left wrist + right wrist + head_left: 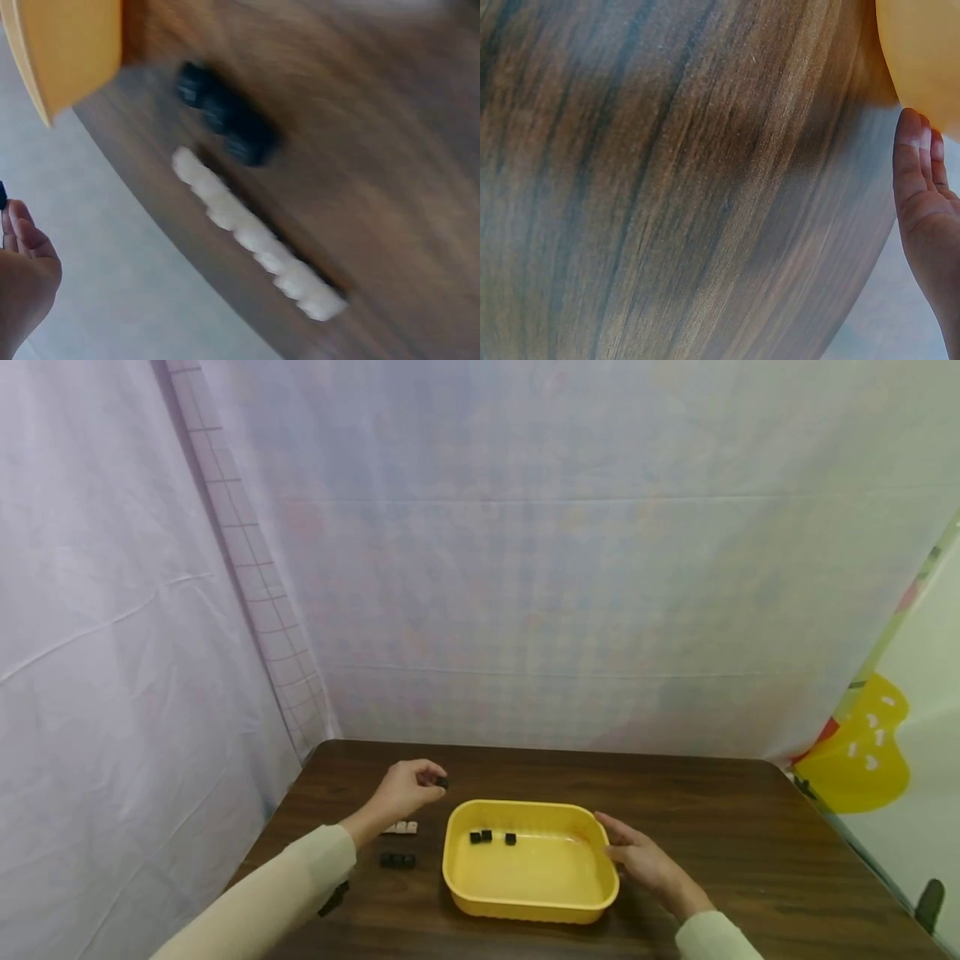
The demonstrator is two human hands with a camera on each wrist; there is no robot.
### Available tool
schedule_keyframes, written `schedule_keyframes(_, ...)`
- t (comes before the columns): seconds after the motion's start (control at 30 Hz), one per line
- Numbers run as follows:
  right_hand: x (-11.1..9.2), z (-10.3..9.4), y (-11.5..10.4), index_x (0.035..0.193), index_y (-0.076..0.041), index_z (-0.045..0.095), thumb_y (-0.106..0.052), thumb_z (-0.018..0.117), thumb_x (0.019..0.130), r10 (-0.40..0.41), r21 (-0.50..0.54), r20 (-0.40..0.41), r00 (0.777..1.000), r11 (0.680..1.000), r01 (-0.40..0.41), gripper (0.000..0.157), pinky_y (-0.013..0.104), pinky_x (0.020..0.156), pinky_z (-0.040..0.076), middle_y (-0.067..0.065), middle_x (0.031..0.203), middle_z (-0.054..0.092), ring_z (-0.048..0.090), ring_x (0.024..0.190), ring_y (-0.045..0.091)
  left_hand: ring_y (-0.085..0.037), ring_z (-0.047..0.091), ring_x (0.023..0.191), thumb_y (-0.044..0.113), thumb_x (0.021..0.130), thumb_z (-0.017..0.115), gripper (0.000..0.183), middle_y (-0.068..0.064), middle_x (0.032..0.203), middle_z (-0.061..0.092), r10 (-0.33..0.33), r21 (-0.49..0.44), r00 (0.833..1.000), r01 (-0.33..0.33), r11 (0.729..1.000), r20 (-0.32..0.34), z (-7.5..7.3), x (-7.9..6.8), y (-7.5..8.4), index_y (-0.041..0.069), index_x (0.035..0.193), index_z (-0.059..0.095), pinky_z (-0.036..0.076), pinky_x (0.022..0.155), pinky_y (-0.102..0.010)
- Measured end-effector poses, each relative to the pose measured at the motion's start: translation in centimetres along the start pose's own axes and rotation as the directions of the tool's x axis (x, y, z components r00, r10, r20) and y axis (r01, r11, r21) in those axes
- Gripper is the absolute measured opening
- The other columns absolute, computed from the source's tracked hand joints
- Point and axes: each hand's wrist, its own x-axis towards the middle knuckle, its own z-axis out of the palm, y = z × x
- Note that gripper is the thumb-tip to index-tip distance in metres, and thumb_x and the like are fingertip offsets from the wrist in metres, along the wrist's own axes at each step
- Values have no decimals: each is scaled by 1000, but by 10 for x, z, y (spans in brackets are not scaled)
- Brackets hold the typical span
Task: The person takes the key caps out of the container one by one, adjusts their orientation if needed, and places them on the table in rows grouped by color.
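Note:
My left hand point(408, 789) pinches a small black cube point(442, 782) between thumb and fingertips, above the table just left of the yellow tub's point(532, 912) far corner. In the left wrist view, only a sliver of that cube point(2, 196) shows at the edge. Inside the tub, several black cubes point(510, 839) lie near its far left side. My right hand point(648, 864) rests against the tub's right side, its fingers fairly straight along the outer wall in the right wrist view. To the tub's left lies a short row of black cubes point(397, 860).
A row of white cubes point(255, 232) lies beside the black row, partly hidden by my left arm in the head view. Another dark piece point(333, 899) shows beside my left sleeve. Light curtains point(525, 610) hang behind and left of the brown wooden table point(675, 785).

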Motion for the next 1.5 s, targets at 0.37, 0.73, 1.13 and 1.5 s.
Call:
schedule_keyframes(0.37, 2, 3, 0, 154, 2, 26, -4, 53, 97, 11, 8, -7, 1000, 1000, -11, 63, 53, 90, 51, 40, 148, 29, 50, 123, 42, -16, 63, 82, 6, 83, 76, 21, 0, 89, 69, -120, 43, 990, 123, 991, -71, -36, -43, -50, 5, 103, 73, 53, 69, -33)
schedule_keyframes(0.73, 2, -2, 1, 154, 2, 25, -4, 52, 98, 7, 6, 1, 1000, 1000, -7, 63, 49, 88, 52, 40, 149, 26, 53, 120, 39, -15, 59, 76, 3, 75, 80, 18, 0, 83, 67, -48, 94, 999, 46, 995, 23, -43, -72, -94, 3, 91, 73, 47, 66, -28)
schedule_keyframes(1.13, 0, -2, 1, 154, 3, 26, -4, 52, 98, 2, -5, -9, 1000, 1000, -2, 62, 49, 87, 53, 41, 148, 28, 54, 118, 40, -14, 56, 73, 1, 73, 81, 18, 2, 77, 64, -71, 123, 991, 57, 991, 110, -41, -78, -99, 2, 89, 73, 47, 67, -30)
schedule_keyframes(1.5, 0, 1, 0, 154, 2, 27, -5, 52, 98, 3, -8, -8, 1000, 1000, -4, 62, 50, 87, 52, 41, 146, 32, 54, 119, 40, -15, 56, 73, -2, 71, 81, 19, 1, 77, 64, -41, 89, 987, 27, 996, 154, -39, -80, -103, 1, 88, 72, 47, 65, -26)
